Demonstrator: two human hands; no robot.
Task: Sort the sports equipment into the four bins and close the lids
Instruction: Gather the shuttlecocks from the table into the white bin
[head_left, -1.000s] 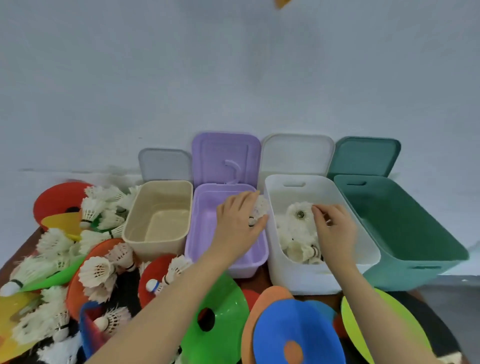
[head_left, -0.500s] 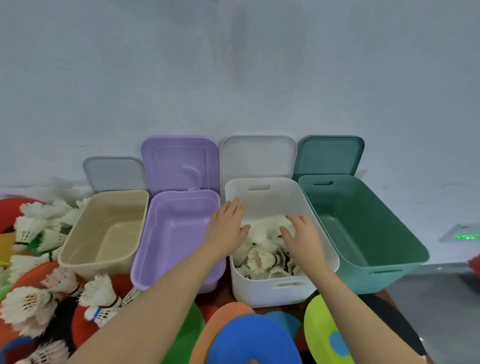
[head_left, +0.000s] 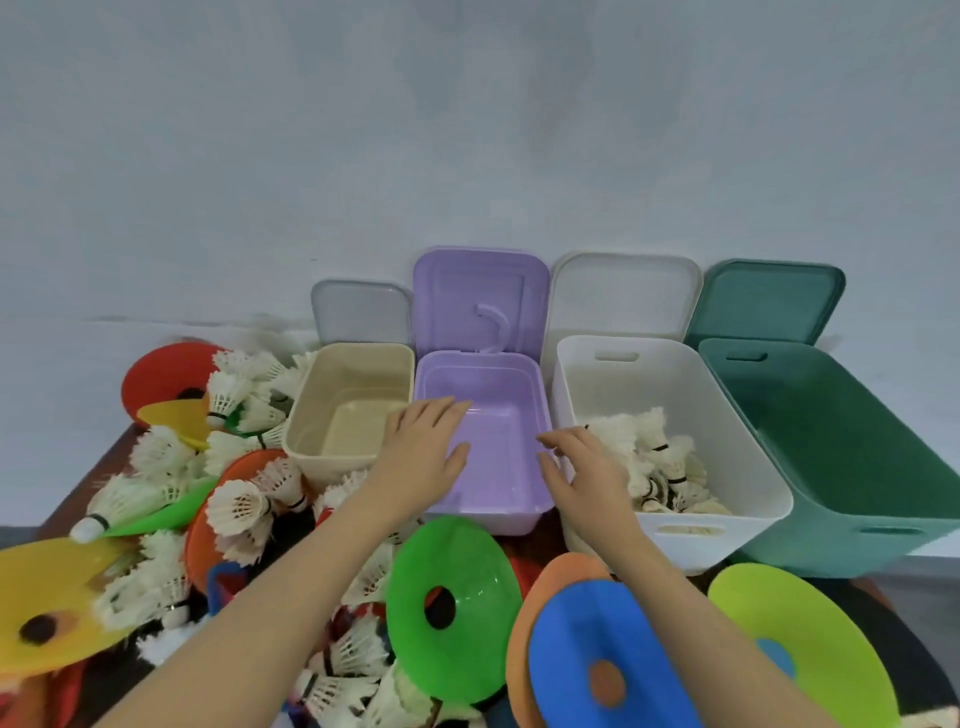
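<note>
Both hands empty, fingers relaxed and loosely spread, nothing gripped. Left hand (head_left: 423, 452) hovers palm-down over the near-left part of the purple bin (head_left: 485, 499), fingertips over its inner floor; can't tell if it touches the rim. Right hand (head_left: 584, 470) sits at the seam between the purple bin and the white bin (head_left: 727, 457), fingers slightly curled and pointing toward the left hand. Just right of the right hand, inside the white bin: a pile of white shuttlecocks (head_left: 654, 462), filling the near half. Beyond that bin, further right, the green bin (head_left: 857, 467), nothing visible inside. Left of the left hand, the beige bin (head_left: 350, 410), inside bare. All four lids are off and propped upright against the wall behind their bins: grey lid (head_left: 361, 312), purple lid (head_left: 480, 301), white lid (head_left: 623, 296), green lid (head_left: 769, 301). Left of and below the left forearm: a loose heap of shuttlecocks (head_left: 239, 509) mixed with flat disc cones, including a red cone (head_left: 161, 374) at the far left and a yellow cone (head_left: 52, 603) nearest the camera. Between the two forearms, a green cone (head_left: 457, 608) tilted on edge with its centre hole showing. Under the right forearm, a blue cone (head_left: 597, 660) stacked over an orange cone (head_left: 566, 571); right of that forearm, a lime cone (head_left: 810, 639). Everything sits on a dark table (head_left: 109, 467).
</note>
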